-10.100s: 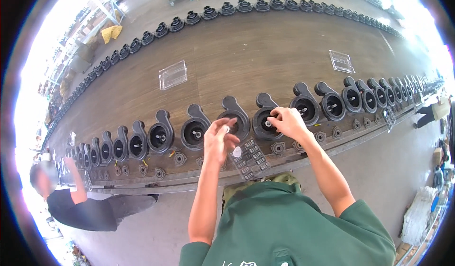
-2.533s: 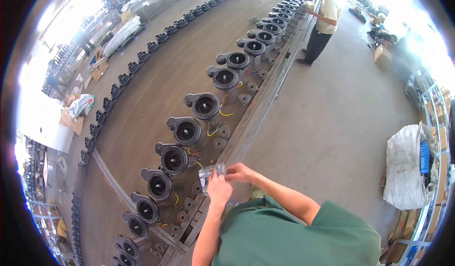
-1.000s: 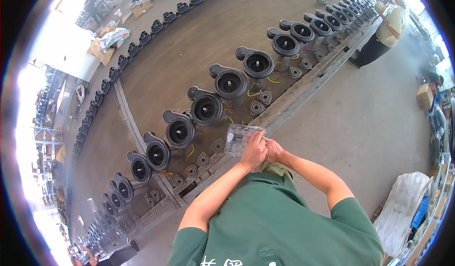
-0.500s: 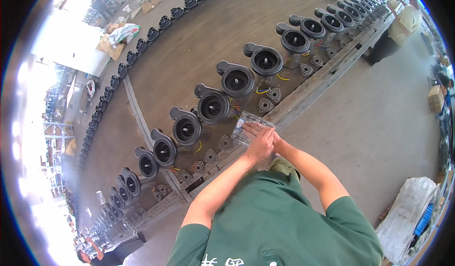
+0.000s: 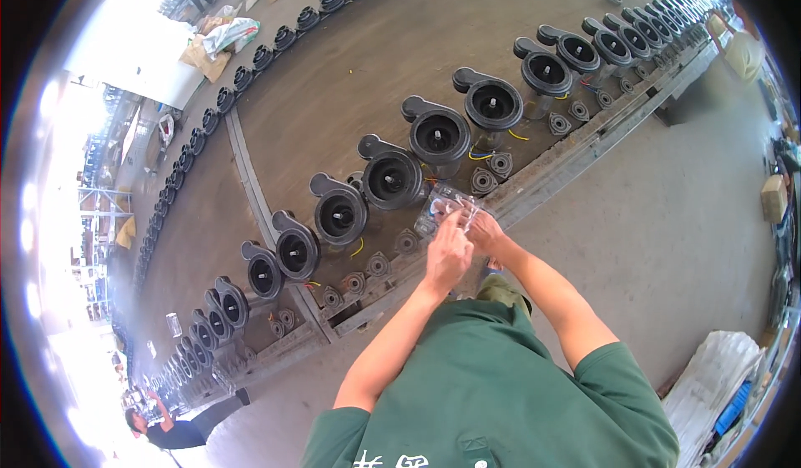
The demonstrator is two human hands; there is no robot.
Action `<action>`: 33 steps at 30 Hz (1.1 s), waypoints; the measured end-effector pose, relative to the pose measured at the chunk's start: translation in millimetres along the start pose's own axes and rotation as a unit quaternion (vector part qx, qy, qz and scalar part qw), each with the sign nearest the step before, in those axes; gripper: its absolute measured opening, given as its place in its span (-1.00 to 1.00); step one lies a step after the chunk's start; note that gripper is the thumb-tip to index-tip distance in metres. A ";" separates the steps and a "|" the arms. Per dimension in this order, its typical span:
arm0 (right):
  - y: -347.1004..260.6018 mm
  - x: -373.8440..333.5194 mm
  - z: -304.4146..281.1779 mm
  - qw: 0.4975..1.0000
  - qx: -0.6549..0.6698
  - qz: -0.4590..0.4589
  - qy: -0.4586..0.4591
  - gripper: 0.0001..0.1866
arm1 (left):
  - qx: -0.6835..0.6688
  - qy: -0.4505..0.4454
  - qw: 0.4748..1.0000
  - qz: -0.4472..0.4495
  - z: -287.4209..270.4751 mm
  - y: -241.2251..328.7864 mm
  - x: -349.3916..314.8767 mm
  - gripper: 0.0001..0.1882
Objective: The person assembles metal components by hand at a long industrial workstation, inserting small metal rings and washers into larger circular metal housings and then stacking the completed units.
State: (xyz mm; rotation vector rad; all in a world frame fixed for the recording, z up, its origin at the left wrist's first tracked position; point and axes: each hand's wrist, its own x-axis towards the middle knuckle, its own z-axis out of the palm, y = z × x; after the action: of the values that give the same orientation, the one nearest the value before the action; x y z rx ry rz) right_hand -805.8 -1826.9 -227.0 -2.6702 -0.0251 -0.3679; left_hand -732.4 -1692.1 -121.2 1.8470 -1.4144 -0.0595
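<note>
Tray of clear plastic [image 5: 426,223] was at the steel bench edge [image 5: 596,137] in the head view, held by the person's right hand [image 5: 486,233]. The left hand [image 5: 450,251], fingers drawn narrow, was over it; whether they pinched anything could not be told. Beyond that edge stood black round housings [image 5: 440,134], grey flanged rings [image 5: 355,283] between.

White written characters [image 5: 390,461] stand on the wearer's green shirt [image 5: 501,376], at the lower edge of the view, which cuts them off. They cannot be read whole. No other lettering is legible.
</note>
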 end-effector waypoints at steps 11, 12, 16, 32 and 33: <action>-17.1 10.2 -27.7 0.999 -0.047 0.010 -0.016 -0.29 | 0.114 0.225 0.961 -0.116 -98.3 -25.1 -44.9 -0.93; -16.5 9.1 -27.6 0.998 -0.054 0.010 -0.019 -0.29 | 0.104 0.231 0.957 -0.141 -102.1 -25.0 -55.4 -0.93; -17.0 9.2 -26.9 0.997 -0.074 -0.007 -0.009 -0.28 | 0.062 0.222 0.949 -0.216 -117.5 -7.8 -85.5 -0.89; -41.4 -34.4 -36.8 0.961 -0.072 0.261 0.048 -0.60 | -0.387 0.334 0.771 -0.380 -249.4 -27.6 44.4 -0.78; -39.5 -33.8 -37.9 0.957 -0.081 0.275 0.035 -0.62 | -0.346 0.317 0.793 -0.387 -227.8 -11.4 43.7 -0.80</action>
State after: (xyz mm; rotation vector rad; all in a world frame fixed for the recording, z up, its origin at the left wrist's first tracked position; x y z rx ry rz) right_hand -851.0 -1806.2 -186.2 -2.6730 0.7817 -0.2875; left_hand -598.4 -1602.2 45.8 1.4609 -0.0584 -0.2952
